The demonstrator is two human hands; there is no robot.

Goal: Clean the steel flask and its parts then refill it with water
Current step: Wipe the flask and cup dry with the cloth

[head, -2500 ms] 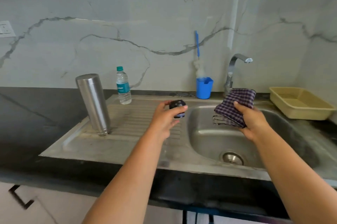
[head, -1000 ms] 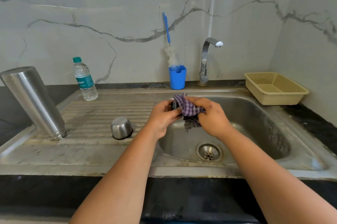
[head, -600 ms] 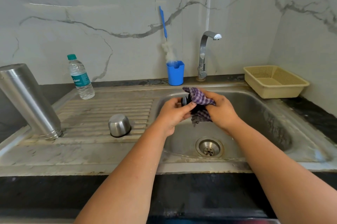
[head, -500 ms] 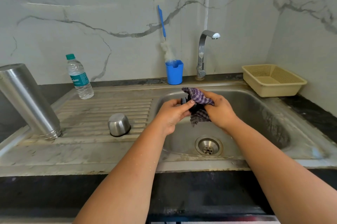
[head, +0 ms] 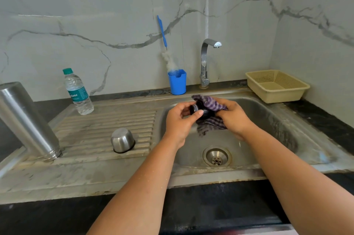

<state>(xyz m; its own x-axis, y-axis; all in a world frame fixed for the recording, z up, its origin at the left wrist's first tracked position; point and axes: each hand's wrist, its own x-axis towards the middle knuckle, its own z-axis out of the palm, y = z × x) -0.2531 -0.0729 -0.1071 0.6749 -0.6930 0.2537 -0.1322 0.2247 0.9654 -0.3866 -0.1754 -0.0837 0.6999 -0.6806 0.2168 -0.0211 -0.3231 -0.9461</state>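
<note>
Over the sink basin [head: 268, 119] my left hand [head: 180, 121] pinches a small black flask stopper [head: 197, 109]. My right hand [head: 232, 118] grips a purple checked cloth [head: 210, 104] wrapped against the stopper's far side, with cloth hanging below. The tall steel flask [head: 24, 119] stands upside down at the far left of the drainboard. A steel flask cup [head: 122, 140] sits upside down on the drainboard ridges.
A plastic water bottle [head: 77, 92] stands at the back left. Behind the basin are a blue cup [head: 177, 81] holding a bottle brush [head: 162, 33], and the tap [head: 206, 62]. A beige plastic basket [head: 275, 86] sits at the back right. The drain [head: 217, 156] lies below my hands.
My hands came together over the basin. The cloth went from hanging apart in my right hand to pressed round the stopper. The black stopper now shows more between my hands.
</note>
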